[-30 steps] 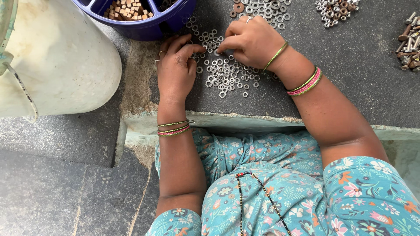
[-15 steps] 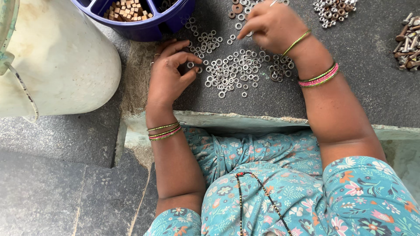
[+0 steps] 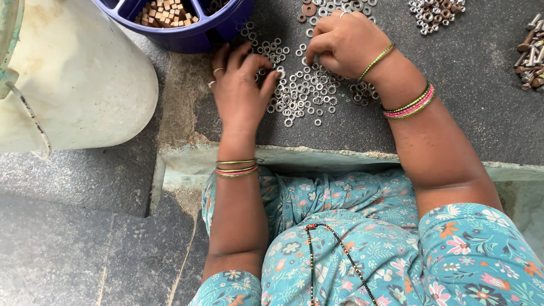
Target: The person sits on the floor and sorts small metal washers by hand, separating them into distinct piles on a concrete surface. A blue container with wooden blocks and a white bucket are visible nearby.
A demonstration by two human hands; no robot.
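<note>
Right hand (image 3: 345, 42), pinched narrow, has shifted to the slab's far edge, picking small silver metal washers (image 3: 303, 93); left hand (image 3: 241, 90) rests spread beside them.

Teal floral dress (image 3: 362, 243), bangles (image 3: 409, 105), rings (image 3: 217, 71).

packages: none to be seen on the tabletop or beside it
labels: none on any thing in view
signs: none
screens: none
</note>
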